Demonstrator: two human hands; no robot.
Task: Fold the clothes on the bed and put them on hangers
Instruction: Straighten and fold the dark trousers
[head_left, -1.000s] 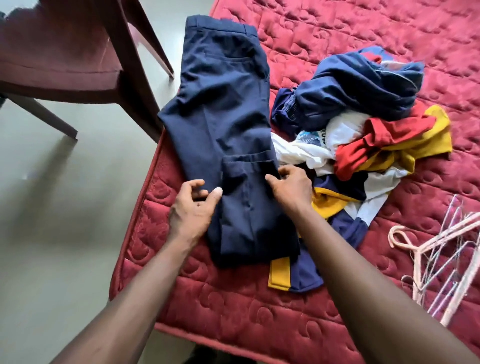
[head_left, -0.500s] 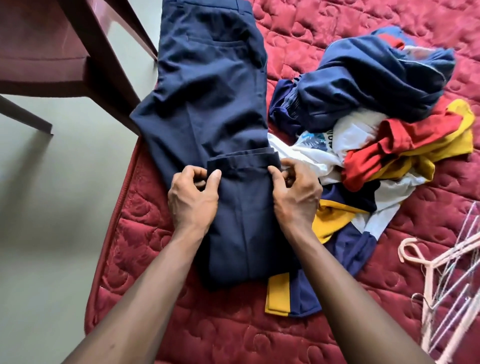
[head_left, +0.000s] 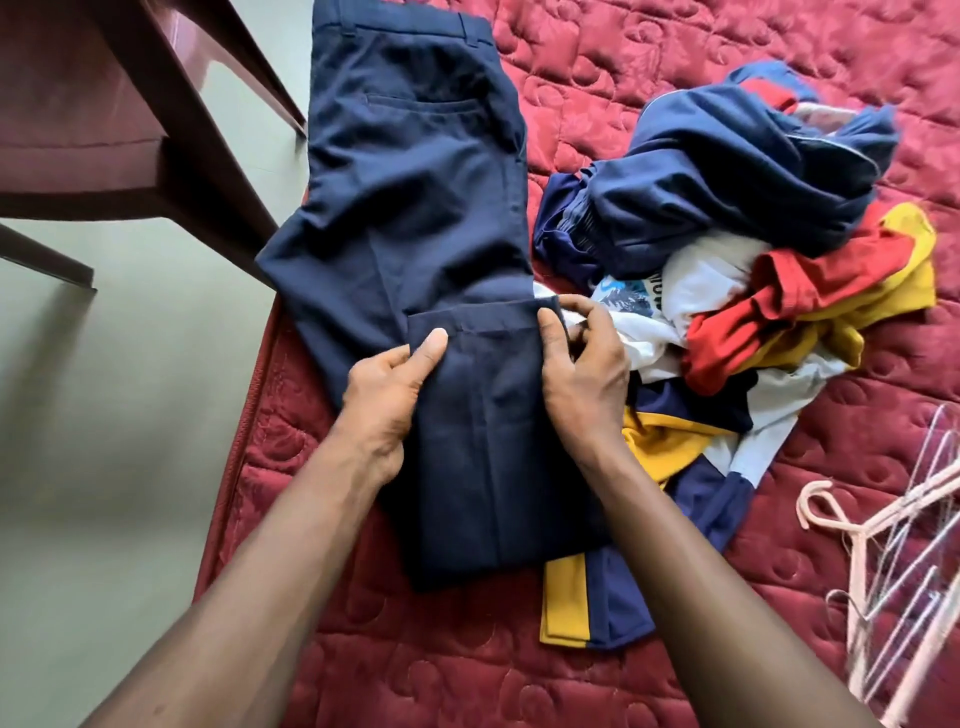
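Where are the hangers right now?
Head view: the hangers lie on the bed at the frame's lower right edge, just right of the clothes pile.

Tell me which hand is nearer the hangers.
Right. The right hand grips the trouser hem on the side facing the hangers; the left hand holds the hem's far edge.

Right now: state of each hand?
Left hand: pinches the left edge of the navy trousers at the folded-back hem.
Right hand: pinches the right edge of that hem.

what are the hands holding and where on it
The navy trousers, pinched at the folded-over hem: left hand on its left corner, right hand on its right.
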